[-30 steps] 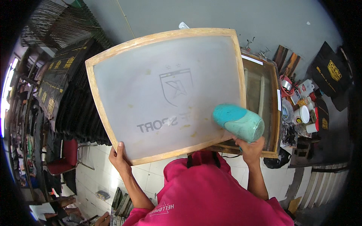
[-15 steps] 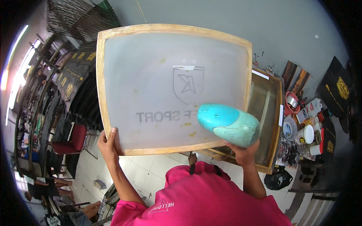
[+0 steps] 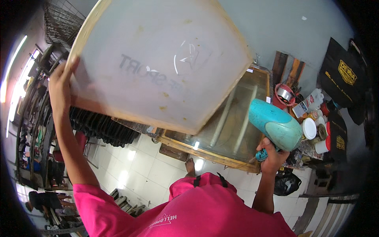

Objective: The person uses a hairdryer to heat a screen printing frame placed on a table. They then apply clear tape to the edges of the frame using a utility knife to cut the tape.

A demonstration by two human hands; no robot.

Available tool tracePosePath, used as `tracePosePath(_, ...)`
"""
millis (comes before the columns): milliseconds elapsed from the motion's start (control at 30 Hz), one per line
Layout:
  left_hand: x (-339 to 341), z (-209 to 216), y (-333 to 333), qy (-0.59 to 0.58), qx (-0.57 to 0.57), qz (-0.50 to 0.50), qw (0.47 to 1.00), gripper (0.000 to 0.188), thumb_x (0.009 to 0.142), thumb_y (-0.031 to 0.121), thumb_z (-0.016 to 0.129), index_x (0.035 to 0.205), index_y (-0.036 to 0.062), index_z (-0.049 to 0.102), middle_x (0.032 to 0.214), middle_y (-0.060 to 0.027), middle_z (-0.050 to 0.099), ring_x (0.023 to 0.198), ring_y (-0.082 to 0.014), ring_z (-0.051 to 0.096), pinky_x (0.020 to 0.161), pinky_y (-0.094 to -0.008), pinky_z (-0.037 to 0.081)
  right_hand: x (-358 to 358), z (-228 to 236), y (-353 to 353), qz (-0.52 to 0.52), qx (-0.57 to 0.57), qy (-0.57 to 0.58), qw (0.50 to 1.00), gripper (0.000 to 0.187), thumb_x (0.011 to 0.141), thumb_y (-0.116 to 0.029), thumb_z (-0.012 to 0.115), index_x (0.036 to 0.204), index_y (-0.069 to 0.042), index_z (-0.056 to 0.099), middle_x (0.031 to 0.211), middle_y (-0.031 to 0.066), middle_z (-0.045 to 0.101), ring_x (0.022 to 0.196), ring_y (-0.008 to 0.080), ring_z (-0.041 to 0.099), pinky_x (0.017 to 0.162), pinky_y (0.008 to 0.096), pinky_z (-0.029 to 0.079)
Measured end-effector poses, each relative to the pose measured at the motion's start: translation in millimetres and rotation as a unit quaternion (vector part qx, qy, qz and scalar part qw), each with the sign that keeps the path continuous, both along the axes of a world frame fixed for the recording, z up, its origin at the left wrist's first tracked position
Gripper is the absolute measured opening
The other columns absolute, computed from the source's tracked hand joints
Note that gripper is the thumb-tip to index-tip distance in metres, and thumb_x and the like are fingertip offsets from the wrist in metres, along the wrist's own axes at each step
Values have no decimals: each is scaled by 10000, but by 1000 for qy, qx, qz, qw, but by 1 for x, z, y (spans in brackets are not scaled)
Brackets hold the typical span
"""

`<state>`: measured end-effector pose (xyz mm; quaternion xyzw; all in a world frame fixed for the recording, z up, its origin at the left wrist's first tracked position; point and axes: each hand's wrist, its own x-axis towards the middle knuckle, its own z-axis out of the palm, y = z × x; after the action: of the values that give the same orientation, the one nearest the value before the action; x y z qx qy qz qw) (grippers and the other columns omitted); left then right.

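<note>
My left hand (image 3: 62,85) grips the left edge of a wooden-framed printing screen (image 3: 130,94), its fingers partly hidden by the frame. Faint mirrored lettering and a shield emblem show on the pale mesh, with a few yellowish spots. The screen is tilted, its lower right corner in front of a glass-topped wooden table. In my right hand (image 3: 273,157) is a turquoise hair dryer (image 3: 275,123), held by its handle to the right of the screen and apart from it.
The glass-topped table (image 3: 241,126) carries two pale bars. To its right stand a red bucket (image 3: 282,102), a white jug (image 3: 315,98) and several tubs. A black plastic bag (image 3: 287,183) lies on the floor. Dark garments (image 3: 106,126) hang at the left.
The screen has swung up and to the left, tilting as my left hand rose with it. My right hand has carried the hair dryer rightward, away from the mesh.
</note>
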<state>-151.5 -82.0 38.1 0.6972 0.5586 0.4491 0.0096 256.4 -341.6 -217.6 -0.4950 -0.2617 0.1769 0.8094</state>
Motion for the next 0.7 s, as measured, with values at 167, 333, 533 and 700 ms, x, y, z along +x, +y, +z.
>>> tracePosePath(167,90,46,-27,150,90,-16,985,654,917,652,634,1091,35,760,848,-112,707,762,-210,687,740,-351,523,28,-3,-62,-31,-25,-2,999,309,872,-33,758,1130,62,616,753,98,632,585,177,589,554,337,523)
tracePosePath(333,136,42,-27,318,226,10,921,744,894,743,599,1179,70,737,977,-114,742,856,-278,738,801,-404,567,55,-11,-107,-81,-52,-16,995,339,885,-85,782,1140,65,617,722,87,604,571,160,565,539,338,517)
tracePosePath(533,153,11,-53,349,269,-16,898,581,902,541,728,1163,23,686,1035,-141,694,931,-342,694,808,-435,535,73,-12,-127,-101,-46,2,994,333,894,-114,784,1133,54,624,702,73,582,558,159,565,529,329,513)
tracePosePath(700,142,-35,-103,324,346,-96,875,525,747,404,880,1047,41,650,998,-135,672,878,-344,642,797,-439,512,81,8,-124,-90,9,-38,995,261,911,-134,778,1019,20,597,689,69,554,564,173,567,523,329,505)
